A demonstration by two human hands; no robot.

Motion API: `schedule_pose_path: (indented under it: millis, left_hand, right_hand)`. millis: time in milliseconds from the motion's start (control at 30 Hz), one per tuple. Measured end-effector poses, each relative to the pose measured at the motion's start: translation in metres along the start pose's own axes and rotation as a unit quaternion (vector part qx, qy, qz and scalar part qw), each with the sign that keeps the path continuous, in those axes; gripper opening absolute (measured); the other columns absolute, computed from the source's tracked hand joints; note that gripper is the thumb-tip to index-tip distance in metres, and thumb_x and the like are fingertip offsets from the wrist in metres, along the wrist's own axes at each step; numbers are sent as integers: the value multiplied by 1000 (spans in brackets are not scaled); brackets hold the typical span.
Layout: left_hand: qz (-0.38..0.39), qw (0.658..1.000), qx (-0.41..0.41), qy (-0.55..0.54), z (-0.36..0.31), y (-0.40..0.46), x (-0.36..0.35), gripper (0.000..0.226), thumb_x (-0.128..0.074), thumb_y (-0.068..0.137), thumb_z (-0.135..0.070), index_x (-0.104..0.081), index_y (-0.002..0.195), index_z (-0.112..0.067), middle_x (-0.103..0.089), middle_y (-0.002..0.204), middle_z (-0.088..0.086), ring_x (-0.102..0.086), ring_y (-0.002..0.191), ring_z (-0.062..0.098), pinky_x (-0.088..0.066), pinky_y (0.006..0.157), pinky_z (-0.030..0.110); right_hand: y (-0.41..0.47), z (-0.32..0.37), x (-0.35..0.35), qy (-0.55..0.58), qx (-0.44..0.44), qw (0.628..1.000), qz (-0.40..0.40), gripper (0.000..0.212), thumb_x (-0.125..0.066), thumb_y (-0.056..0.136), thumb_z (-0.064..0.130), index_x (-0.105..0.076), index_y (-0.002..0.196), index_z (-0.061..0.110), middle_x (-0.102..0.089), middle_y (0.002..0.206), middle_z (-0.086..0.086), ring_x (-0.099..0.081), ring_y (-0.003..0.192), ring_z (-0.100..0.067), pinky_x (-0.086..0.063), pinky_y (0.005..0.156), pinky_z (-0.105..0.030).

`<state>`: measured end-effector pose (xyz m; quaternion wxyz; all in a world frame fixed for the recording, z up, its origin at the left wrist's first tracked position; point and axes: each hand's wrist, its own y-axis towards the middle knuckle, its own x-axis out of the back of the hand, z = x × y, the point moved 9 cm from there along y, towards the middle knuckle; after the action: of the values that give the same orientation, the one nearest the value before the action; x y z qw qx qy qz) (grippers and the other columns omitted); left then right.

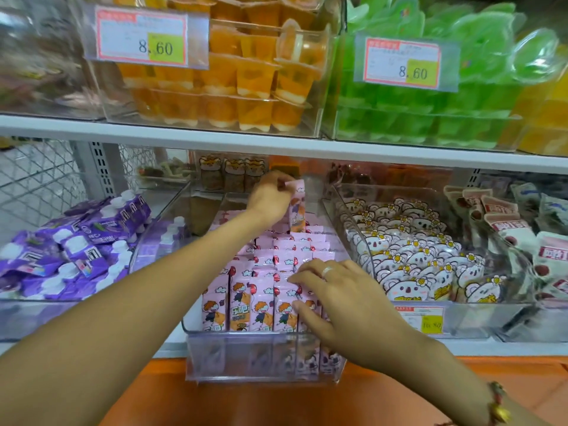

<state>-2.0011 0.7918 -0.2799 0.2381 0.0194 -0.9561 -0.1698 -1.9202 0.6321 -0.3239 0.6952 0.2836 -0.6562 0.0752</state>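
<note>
A: How full is the bin?

B: To its left lie glossy purple pouches (76, 241) with white caps. The left hand (270, 195), reaching far in, pinches one flat pink packet (297, 210) upright at the back of the clear plastic bin (261, 358).

A: And what's left?

B: The near rows of packets (246, 302) stand tight. I judge only the far gap remains. The right hand (338, 302), fingers spread, presses on them. Shiny koala-printed bags (415, 256) sit to the right.

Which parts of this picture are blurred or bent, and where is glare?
Head view: the top left bin is smeared by blur; the shelf edge bows slightly from wide-angle distortion; highlights shine on the green cups; the pink packets and the right hand are sharp.
</note>
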Motion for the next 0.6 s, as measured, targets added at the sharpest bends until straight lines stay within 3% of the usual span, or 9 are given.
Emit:
schedule_pose_path:
  millis: [67, 167, 267, 300, 367, 467, 533, 600]
  left_hand:
    - [-67, 992, 32, -97, 2, -13, 16, 24, -47, 100, -19, -57, 119, -8, -63, 117, 13, -60, 104, 26, -48, 90, 35]
    - [-131, 954, 73, -259, 9, -42, 37, 23, -49, 100, -16, -55, 118, -6, -64, 113, 11, -62, 107, 23, -51, 94, 36]
    - [-179, 934, 33, -307, 6, -80, 61, 10, -48, 100, -13, -54, 107, -11, -64, 98, 5, -65, 88, 10, -56, 78, 22]
    - [-183, 932, 24, -310, 7, -93, 66, 9, -49, 99, -13, -55, 105, -14, -65, 97, 5, -65, 83, 5, -56, 74, 19]
    - [-176, 936, 17, -305, 11, -114, 72, 8, -53, 97, -17, -58, 103, -16, -67, 100, 5, -66, 86, 6, -57, 80, 25]
    - [-136, 948, -4, -289, 8, -131, 72, 8, -55, 95, -20, -62, 100, -21, -70, 95, -3, -67, 91, 8, -56, 85, 31]
    - [-101, 955, -21, -279, 1, -136, 66, 9, -57, 94, -21, -65, 98, -24, -72, 87, -9, -68, 84, 2, -55, 75, 22]
    - [-78, 955, -14, -286, 0, -139, 59, 11, -58, 94, -21, -67, 100, -21, -73, 86, -10, -69, 81, 2, -56, 69, 20]
  right_hand:
    - [0, 0, 0, 4, 3, 1000, -1, 41, -37, 96, 45, -53, 129, 26, -55, 124, 7, -50, 105, -13, -29, 89, -26]
    - [-1, -2, -1, 2, 1, 1000, 1, 46, -37, 97, 46, -47, 137, 24, -51, 133, 6, -47, 114, -13, -28, 95, -26]
    - [-2, -3, 1, -2, 0, 1000, -10, 46, -35, 99, 45, -43, 139, 25, -52, 133, 7, -47, 115, -14, -28, 94, -25]
    - [-2, -3, 4, 12, -7, 1000, -21, 41, -36, 99, 43, -45, 136, 26, -55, 128, 8, -49, 111, -14, -30, 91, -25]
    - [-2, -6, 15, 72, -38, 994, -68, 27, -37, 100, 37, -50, 122, 30, -59, 112, 11, -55, 97, -12, -38, 80, -28]
    - [-3, -14, 32, 218, -106, 958, -156, 21, -36, 96, 41, -49, 107, 30, -55, 95, 13, -53, 81, -5, -45, 69, -30]
    - [-2, -8, 39, 282, -114, 936, -176, 31, -39, 92, 49, -47, 117, 32, -52, 108, 16, -49, 97, 0, -42, 80, -20]
    - [2, 3, 36, 316, -103, 933, -140, 40, -45, 92, 49, -43, 129, 34, -47, 121, 19, -43, 111, 5, -35, 88, -9]
